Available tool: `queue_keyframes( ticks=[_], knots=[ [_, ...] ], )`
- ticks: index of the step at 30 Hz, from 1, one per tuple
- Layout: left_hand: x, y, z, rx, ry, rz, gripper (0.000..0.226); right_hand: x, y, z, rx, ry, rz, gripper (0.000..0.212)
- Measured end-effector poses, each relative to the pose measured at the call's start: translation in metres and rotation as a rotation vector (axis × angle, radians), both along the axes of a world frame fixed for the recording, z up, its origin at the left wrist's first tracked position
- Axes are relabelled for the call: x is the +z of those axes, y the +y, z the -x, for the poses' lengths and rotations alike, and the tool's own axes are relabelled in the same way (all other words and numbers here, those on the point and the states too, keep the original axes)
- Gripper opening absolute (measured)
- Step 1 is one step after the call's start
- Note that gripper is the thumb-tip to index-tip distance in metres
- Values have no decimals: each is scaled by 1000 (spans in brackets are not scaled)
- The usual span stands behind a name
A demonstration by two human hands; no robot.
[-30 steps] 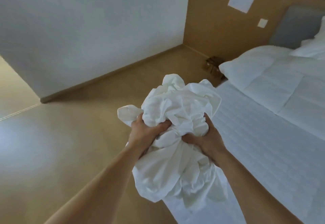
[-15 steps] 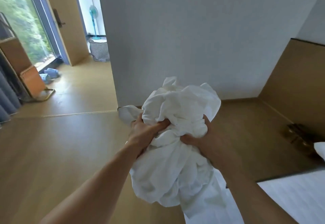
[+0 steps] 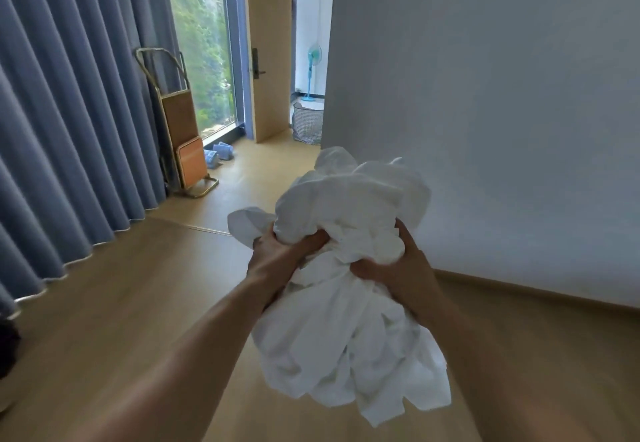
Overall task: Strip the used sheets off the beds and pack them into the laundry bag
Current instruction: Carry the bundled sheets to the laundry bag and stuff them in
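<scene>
A crumpled white sheet (image 3: 349, 268) is bunched into a bundle in front of me, held above the wooden floor. My left hand (image 3: 280, 251) grips its left side and my right hand (image 3: 398, 268) clutches its right side, both with fingers dug into the cloth. Loose folds hang down below my hands. Far off, by the doorway, stands a grey checked laundry bag (image 3: 306, 122), partly hidden behind the wall corner. No bed is in view.
Blue curtains (image 3: 69, 112) hang along the left. A folded luggage rack (image 3: 180, 136) leans by the window, with blue slippers (image 3: 220, 154) beside it. A grey wall (image 3: 502, 95) fills the right. A fan (image 3: 311, 70) stands beyond the doorway. Wooden floor stretches ahead.
My view has swung left, away from the bed, to the curtains, window and doorway. Both hands keep the same grip on the sheet bundle.
</scene>
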State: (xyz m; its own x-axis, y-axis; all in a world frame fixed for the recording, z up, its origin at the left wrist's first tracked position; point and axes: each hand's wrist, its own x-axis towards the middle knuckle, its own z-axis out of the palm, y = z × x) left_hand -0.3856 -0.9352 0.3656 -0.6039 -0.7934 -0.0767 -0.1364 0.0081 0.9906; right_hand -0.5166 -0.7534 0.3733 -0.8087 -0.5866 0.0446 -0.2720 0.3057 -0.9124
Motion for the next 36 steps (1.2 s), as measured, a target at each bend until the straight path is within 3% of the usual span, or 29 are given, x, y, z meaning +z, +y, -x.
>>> queue_keyframes(
  ticks=[4, 9, 14, 23, 36],
  knots=[
    [1, -87, 17, 88, 8, 15, 90, 1, -105, 35, 98, 43, -28, 128],
    [9, -205, 46, 152, -36, 44, 114, 4, -231, 74, 132, 34, -22, 132],
    [20, -304, 83, 185, -29, 81, 106, 8, -336, 115, 155, 11, 19, 131],
    [19, -446, 194, 231, -9, 95, 117, 7, -484, 229, 193, 28, 34, 130],
    [23, -641, 351, 338, 12, 103, 95, 18, -701, 405, 318, 55, 6, 130]
  ],
)
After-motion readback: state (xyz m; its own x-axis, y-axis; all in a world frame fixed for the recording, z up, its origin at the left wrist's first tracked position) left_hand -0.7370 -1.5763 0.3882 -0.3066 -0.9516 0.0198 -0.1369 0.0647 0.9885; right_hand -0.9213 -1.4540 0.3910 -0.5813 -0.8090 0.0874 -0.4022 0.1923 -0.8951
